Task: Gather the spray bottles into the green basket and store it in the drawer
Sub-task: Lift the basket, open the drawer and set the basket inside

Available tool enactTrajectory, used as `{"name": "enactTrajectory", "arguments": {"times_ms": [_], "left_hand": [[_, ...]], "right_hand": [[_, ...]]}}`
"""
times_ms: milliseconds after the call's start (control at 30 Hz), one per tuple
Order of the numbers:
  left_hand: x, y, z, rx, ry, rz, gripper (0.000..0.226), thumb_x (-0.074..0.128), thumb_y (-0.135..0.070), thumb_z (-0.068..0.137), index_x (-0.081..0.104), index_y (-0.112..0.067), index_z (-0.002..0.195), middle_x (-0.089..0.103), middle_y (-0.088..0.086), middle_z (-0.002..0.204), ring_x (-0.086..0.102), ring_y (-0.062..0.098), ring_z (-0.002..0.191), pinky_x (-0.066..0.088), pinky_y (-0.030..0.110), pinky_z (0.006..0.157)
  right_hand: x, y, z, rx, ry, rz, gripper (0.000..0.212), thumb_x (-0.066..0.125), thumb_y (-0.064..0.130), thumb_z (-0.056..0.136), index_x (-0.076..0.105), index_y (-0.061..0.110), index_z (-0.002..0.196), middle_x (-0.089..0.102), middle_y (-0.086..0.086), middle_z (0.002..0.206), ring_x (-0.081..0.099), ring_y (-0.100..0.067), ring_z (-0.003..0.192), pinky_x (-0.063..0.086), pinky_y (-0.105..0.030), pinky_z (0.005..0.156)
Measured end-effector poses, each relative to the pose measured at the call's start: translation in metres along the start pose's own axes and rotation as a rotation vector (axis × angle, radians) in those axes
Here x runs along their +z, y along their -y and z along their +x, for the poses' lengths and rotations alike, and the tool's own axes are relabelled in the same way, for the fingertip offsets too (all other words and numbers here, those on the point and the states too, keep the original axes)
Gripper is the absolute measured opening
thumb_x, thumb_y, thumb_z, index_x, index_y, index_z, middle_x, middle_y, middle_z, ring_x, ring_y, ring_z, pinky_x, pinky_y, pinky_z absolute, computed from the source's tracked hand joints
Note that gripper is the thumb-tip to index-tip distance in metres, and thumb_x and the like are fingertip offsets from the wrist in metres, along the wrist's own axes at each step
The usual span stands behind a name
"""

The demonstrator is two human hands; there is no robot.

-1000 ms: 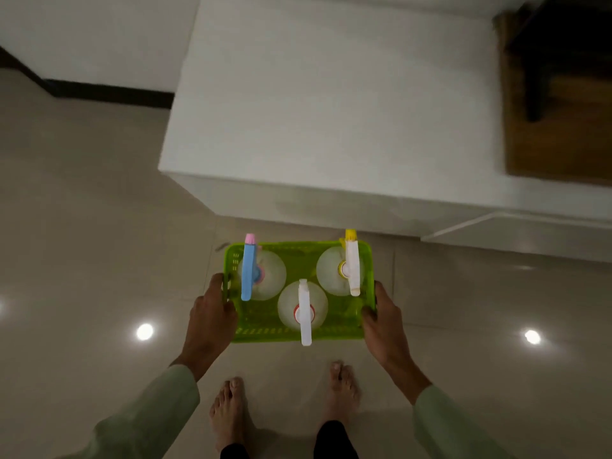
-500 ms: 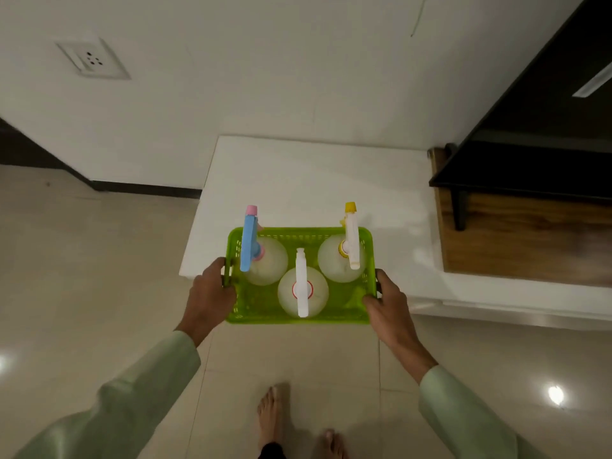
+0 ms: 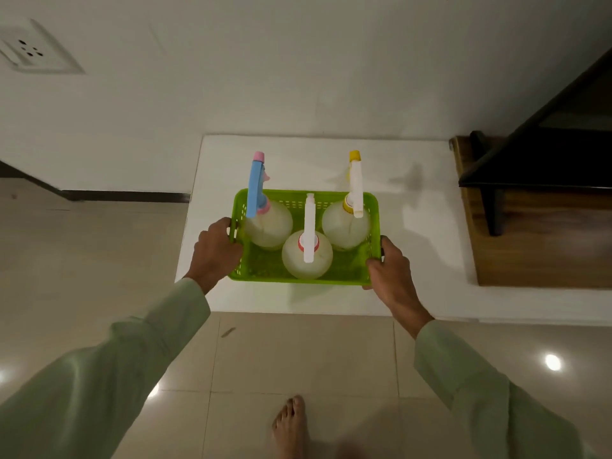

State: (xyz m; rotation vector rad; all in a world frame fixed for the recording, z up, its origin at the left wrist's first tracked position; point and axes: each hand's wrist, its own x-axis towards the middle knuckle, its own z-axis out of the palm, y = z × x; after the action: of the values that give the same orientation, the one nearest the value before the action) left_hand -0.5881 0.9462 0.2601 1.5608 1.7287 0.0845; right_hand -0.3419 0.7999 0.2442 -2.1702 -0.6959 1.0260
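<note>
I hold a bright green perforated basket (image 3: 334, 276) over the white cabinet top (image 3: 414, 253). My left hand (image 3: 215, 253) grips its left end and my right hand (image 3: 389, 270) grips its right end. Three round clear spray bottles stand upright inside. The one with a blue and pink trigger head (image 3: 261, 223) is at the back left. A white and yellow headed bottle (image 3: 346, 223) is at the back right. The white and red headed bottle (image 3: 306, 260) stands in front between them. No drawer shows.
A white wall with a socket plate (image 3: 29, 49) rises behind the cabinet. To the right stand a wooden surface (image 3: 536, 253) and a dark piece of furniture (image 3: 546, 160). Beige tiled floor (image 3: 298, 359) lies below, with my bare foot (image 3: 291, 425) on it.
The basket, held low near the floor before the cabinet a second ago, has risen and moved forward over the white top. Both hands kept their grip and my view tilted up.
</note>
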Motion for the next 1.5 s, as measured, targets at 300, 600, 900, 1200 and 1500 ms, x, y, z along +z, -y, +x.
{"name": "enactTrajectory", "arguments": {"times_ms": [300, 600, 900, 1200, 1500], "left_hand": [[0.009, 0.031, -0.040, 0.100, -0.143, -0.236, 0.053, 0.065, -0.042, 0.089, 0.048, -0.023, 0.136, 0.067, 0.003, 0.121, 0.068, 0.024, 0.098, 0.058, 0.038, 0.081], [0.132, 0.109, -0.130, -0.486, -0.200, -1.025, 0.024, 0.052, -0.026, 0.099, 0.060, -0.009, 0.113, 0.066, 0.014, 0.114, 0.064, 0.036, 0.108, 0.054, 0.042, 0.087], [0.265, 0.173, -0.006, -0.749, 0.073, -1.418, 0.056, 0.032, -0.044, 0.102, 0.032, -0.010, 0.147, 0.046, 0.015, 0.144, 0.051, 0.037, 0.128, 0.040, 0.051, 0.109], [0.286, 0.205, 0.045, -0.715, 0.105, -1.872, 0.069, 0.033, -0.062, 0.093, 0.046, -0.009, 0.135, 0.054, 0.018, 0.133, 0.054, 0.039, 0.120, 0.037, 0.059, 0.110], [0.266, 0.207, -0.021, -0.796, 0.098, -1.623, 0.062, 0.036, -0.053, 0.098, 0.043, -0.006, 0.137, 0.052, 0.021, 0.135, 0.053, 0.042, 0.123, 0.041, 0.055, 0.108]], "right_hand": [[-0.005, -0.015, -0.028, -0.045, -0.078, 0.238, 0.057, 0.071, 0.041, 0.091, 0.048, 0.026, 0.141, 0.061, 0.007, 0.127, 0.065, -0.014, 0.107, 0.058, -0.035, 0.084], [0.082, -0.131, -0.105, 0.396, -0.228, 0.654, 0.015, 0.054, 0.027, 0.101, 0.062, 0.014, 0.100, 0.068, -0.009, 0.093, 0.062, -0.024, 0.087, 0.049, -0.039, 0.070], [0.195, -0.225, 0.022, 0.731, -0.042, 1.376, 0.067, 0.034, 0.055, 0.103, 0.039, 0.003, 0.145, 0.048, -0.027, 0.142, 0.050, -0.043, 0.128, 0.038, -0.055, 0.114], [0.225, -0.261, 0.053, 0.660, 0.025, 1.713, 0.093, 0.035, 0.080, 0.088, 0.035, 0.011, 0.150, 0.043, -0.021, 0.151, 0.042, -0.044, 0.139, 0.030, -0.066, 0.115], [0.203, -0.260, -0.009, 0.746, 0.011, 1.551, 0.077, 0.036, 0.069, 0.096, 0.041, 0.007, 0.141, 0.049, -0.028, 0.144, 0.049, -0.048, 0.132, 0.037, -0.064, 0.111]]}}
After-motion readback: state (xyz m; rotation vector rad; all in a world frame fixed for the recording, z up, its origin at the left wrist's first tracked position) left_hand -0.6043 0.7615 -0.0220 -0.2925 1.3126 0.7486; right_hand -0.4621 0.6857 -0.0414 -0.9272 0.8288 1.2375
